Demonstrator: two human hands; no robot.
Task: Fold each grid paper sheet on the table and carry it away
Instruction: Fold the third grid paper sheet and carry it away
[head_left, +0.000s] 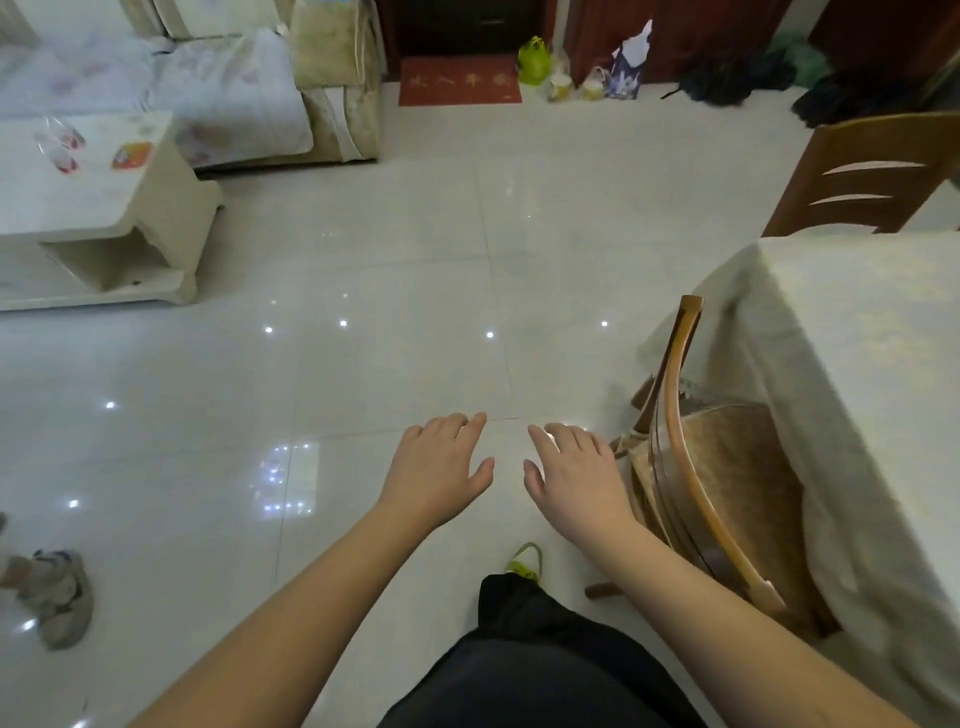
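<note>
My left hand (441, 467) and my right hand (574, 470) are stretched out in front of me over the tiled floor, palms down, fingers straight and slightly spread. Neither holds anything. They hang a short gap apart, left of the dining table (852, 332), which is draped in a pale cloth at the right edge of the view. No grid paper sheet shows anywhere in the frame.
A wooden chair (696, 467) with a woven seat is tucked under the table, close to my right hand. Another chair (872, 171) stands behind the table. A low white coffee table (104, 208) and a sofa (234, 88) fill the left. Shoes (57, 597) lie at lower left.
</note>
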